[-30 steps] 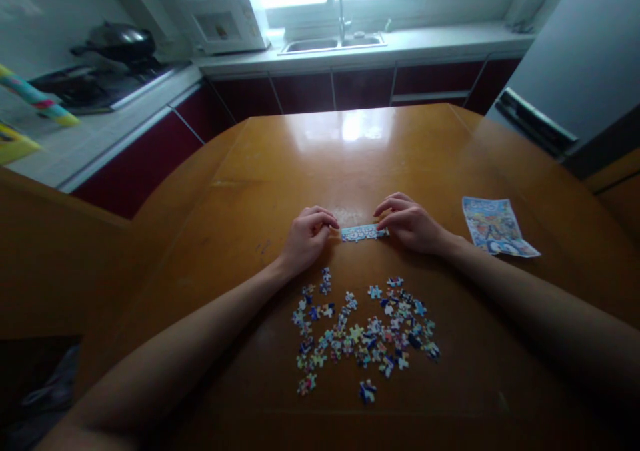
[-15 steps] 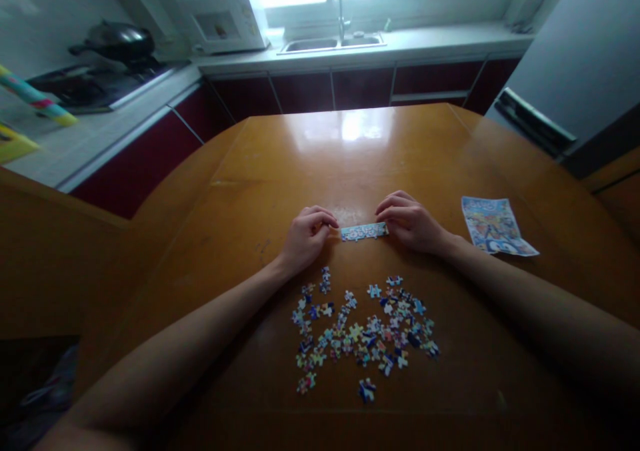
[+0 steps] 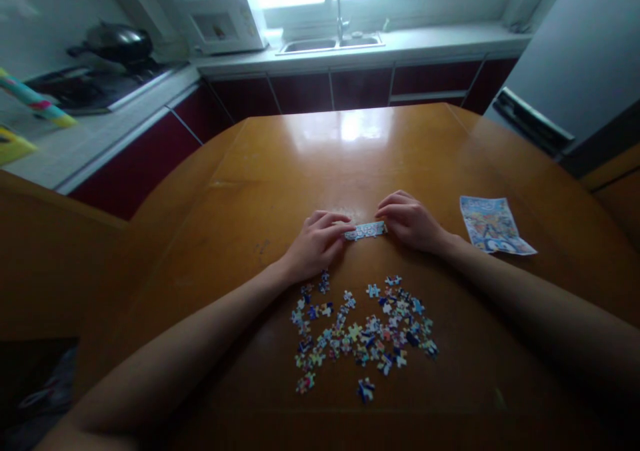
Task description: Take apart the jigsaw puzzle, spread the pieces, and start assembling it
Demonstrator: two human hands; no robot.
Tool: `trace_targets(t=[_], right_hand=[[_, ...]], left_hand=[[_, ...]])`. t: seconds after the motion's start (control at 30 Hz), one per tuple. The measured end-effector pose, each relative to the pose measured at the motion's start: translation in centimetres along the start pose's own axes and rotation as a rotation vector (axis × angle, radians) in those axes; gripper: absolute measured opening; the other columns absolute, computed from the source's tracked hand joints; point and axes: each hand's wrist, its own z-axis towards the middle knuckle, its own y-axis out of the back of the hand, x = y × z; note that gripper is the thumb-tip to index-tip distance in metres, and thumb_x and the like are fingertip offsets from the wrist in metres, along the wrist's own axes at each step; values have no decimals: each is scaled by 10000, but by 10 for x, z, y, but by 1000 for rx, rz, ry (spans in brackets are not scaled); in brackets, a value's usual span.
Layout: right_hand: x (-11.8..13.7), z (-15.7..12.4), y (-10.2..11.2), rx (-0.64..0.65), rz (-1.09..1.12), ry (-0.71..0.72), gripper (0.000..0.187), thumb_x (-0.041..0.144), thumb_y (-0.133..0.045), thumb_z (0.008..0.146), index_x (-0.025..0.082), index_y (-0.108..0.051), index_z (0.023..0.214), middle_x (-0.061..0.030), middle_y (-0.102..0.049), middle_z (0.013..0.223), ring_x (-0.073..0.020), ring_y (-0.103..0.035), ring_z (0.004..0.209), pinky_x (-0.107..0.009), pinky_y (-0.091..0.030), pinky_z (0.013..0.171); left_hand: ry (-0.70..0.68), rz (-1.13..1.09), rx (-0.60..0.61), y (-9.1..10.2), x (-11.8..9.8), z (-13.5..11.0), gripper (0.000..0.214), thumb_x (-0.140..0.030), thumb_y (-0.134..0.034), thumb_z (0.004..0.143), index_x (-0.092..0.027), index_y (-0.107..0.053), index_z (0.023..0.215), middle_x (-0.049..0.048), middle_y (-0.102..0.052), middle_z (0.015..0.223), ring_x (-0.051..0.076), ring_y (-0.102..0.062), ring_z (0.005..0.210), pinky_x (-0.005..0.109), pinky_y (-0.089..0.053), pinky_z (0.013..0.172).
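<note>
A narrow strip of joined jigsaw pieces (image 3: 369,230), pale blue and white, lies on the wooden table between my hands. My left hand (image 3: 323,241) has its fingers reaching over the strip's left end, closed on it and covering that end. At the strip's right end, my right hand (image 3: 407,221) has its bent fingers and thumb closed on the edge; the exact contact is partly hidden. Nearer to me lies a scattered heap of loose jigsaw pieces (image 3: 355,332). One dark blue and white piece (image 3: 365,389) sits apart at the front.
A creased picture sheet (image 3: 493,224) lies right of my right hand on the table (image 3: 300,164). Beyond the table are a counter with a sink (image 3: 330,44), a white microwave (image 3: 223,24) and a dark pan (image 3: 120,41) on the stove. A fridge (image 3: 590,57) stands at the right.
My left hand has moved right, its fingers now extending over the strip's left end. My right hand has stayed nearly in place.
</note>
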Motion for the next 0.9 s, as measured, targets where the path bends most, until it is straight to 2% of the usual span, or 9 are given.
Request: trace_targets(t=[0.07, 0.17, 0.4, 0.63, 0.9], right_hand=[[-2, -1, -2, -38, -42, -74, 207, 118, -566, 869, 203, -754, 893, -83, -683, 898, -230, -595, 892, -404, -498, 828], [-2, -1, -4, 18, -54, -94, 203, 102, -573, 842, 190, -754, 872, -83, -666, 874, -217, -597, 839, -383, -499, 791], [4, 0, -1, 131, 17, -23, 194, 109, -590, 831, 183, -754, 903, -79, -649, 870, -197, -597, 819, -348, -500, 756], [3, 1, 0, 149, 45, -25, 169, 140, -601, 857, 194, -750, 914, -70, -639, 871, -187, -583, 817, -343, -491, 758], [4, 1, -2, 137, 43, -15, 138, 159, -606, 870, 182, -740, 892, -63, -622, 845, -179, -563, 791, -331, -475, 736]], left_hand=[[-25, 95, 96, 0, -2, -1, 318, -309, -521, 1000, -336, -647, 1291, 32, -607, 1359, 267, -468, 1239, 500, -377, 1077], [-14, 188, 188, 1, -3, -2, 365, -377, -486, 1015, -385, -591, 1364, 22, -526, 1457, 301, -399, 1305, 529, -333, 1096], [14, 175, 204, 2, -3, -2, 367, -396, -469, 1018, -410, -579, 1368, 32, -522, 1438, 304, -396, 1299, 515, -315, 1093], [-23, 158, 264, 3, -2, 0, 393, -403, -456, 1020, -445, -537, 1403, 12, -505, 1460, 309, -368, 1332, 522, -282, 1112], [-45, 233, 294, 5, -8, 5, 415, -494, -475, 998, -456, -522, 1409, 41, -498, 1416, 322, -370, 1305, 534, -291, 1095]])
